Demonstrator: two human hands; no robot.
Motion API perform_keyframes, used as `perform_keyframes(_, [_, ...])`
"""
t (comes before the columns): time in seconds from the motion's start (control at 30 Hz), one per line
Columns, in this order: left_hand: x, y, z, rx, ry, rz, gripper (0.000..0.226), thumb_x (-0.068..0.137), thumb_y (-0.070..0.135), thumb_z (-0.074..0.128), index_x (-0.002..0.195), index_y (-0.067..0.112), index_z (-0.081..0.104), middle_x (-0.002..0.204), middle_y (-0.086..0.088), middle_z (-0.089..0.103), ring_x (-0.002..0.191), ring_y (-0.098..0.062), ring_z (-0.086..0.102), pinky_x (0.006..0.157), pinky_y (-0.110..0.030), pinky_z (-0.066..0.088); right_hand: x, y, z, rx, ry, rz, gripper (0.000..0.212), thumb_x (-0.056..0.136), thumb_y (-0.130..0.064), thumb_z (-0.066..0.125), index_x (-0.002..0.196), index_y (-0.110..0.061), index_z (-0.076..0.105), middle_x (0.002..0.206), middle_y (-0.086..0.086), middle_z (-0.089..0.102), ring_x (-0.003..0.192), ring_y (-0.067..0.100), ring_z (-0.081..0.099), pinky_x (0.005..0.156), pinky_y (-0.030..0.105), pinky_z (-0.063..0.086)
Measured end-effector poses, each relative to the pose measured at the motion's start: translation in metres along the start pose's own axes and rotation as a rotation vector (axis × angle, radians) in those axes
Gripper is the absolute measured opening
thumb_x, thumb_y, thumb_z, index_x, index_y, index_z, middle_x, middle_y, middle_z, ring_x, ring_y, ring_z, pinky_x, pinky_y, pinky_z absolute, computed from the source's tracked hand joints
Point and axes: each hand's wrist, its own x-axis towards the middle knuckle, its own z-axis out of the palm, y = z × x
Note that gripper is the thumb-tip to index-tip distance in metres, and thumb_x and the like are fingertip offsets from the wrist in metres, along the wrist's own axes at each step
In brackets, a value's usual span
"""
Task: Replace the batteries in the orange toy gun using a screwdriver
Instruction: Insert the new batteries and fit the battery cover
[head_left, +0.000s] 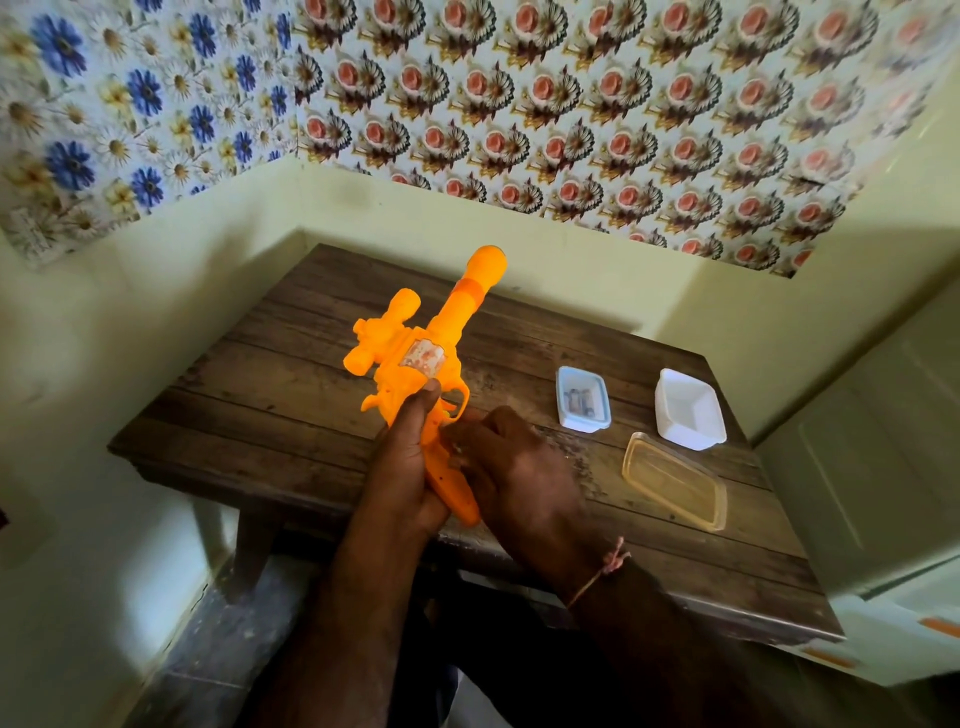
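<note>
One orange plastic toy gun (415, 374); two hands; three plastic containers: one blue-rimmed (582, 399), one white (688, 409), one clear amber (674, 480); one wooden table (291, 415).

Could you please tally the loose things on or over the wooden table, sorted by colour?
Orange: 1, the toy gun, held in both hands
White with blue rim: 1, the small box with batteries inside
White: 1, the open tub
Clear amber: 1, the lid
Total: 4

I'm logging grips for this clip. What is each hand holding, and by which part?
The left hand grips the toy gun by its handle. The right hand works at the handle's side; whether it holds anything cannot be told.
</note>
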Motion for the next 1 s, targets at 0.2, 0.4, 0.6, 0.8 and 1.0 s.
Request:
perform_keyframes(0.2, [-0.001, -0.001, 0.000, 0.067, 0.064, -0.036, 0.036, 0.085, 0.043, 0.058, 0.097, 0.009, 0.063, 0.085, -0.015, 0.060, 0.081, -0.032, 0.058, 0.075, -0.041, 0.047, -0.009, 0.008, 0.007, 0.016, -0.025, 0.051, 0.032, 0.089, -0.035, 0.045, 0.117, -0.032, 0.059, 0.098, 0.001, 0.055, 0.070, 0.025, 0.062, 0.050, 0.041, 0.051])
perform_keyframes(0.4, [0.002, -0.002, -0.003, 0.097, 0.049, -0.040, 0.034, 0.083, 0.044, 0.061, 0.088, 0.012, 0.072, 0.086, -0.016, 0.066, 0.077, -0.032, 0.064, 0.076, -0.044, 0.049, -0.007, 0.003, -0.008, -0.137, -0.117, -0.056, 0.033, 0.087, -0.028, 0.043, 0.117, -0.027, 0.058, 0.111, -0.001, 0.055, 0.070, 0.024, 0.064, 0.047, 0.035, 0.051])
perform_keyframes(0.6, [0.005, -0.005, -0.006, 0.063, 0.029, -0.014, 0.025, 0.090, 0.039, 0.059, 0.099, 0.020, 0.071, 0.093, -0.015, 0.070, 0.084, -0.033, 0.068, 0.082, -0.052, 0.052, -0.006, 0.003, -0.009, -0.142, -0.169, -0.062, 0.043, 0.089, -0.024, 0.050, 0.130, -0.033, 0.040, 0.127, -0.001, 0.050, 0.081, 0.027, 0.065, 0.055, 0.042, 0.054])
perform_keyframes(0.8, [0.002, -0.005, -0.004, 0.085, 0.035, 0.021, 0.038, 0.088, 0.035, 0.062, 0.119, 0.013, 0.064, 0.095, -0.013, 0.068, 0.086, -0.031, 0.067, 0.082, -0.049, 0.051, -0.003, 0.005, -0.002, -0.047, -0.133, -0.026, 0.032, 0.091, -0.026, 0.043, 0.123, -0.030, 0.045, 0.119, -0.001, 0.053, 0.084, 0.027, 0.063, 0.059, 0.043, 0.054])
perform_keyframes(1.0, [0.002, -0.004, -0.002, 0.044, 0.019, -0.005, 0.031, 0.088, 0.037, 0.060, 0.107, 0.013, 0.064, 0.082, -0.010, 0.067, 0.075, -0.027, 0.066, 0.074, -0.041, 0.052, -0.006, 0.008, 0.000, -0.016, -0.113, -0.072, 0.041, 0.087, -0.032, 0.032, 0.122, -0.028, 0.053, 0.131, -0.001, 0.051, 0.090, 0.026, 0.065, 0.060, 0.040, 0.054])
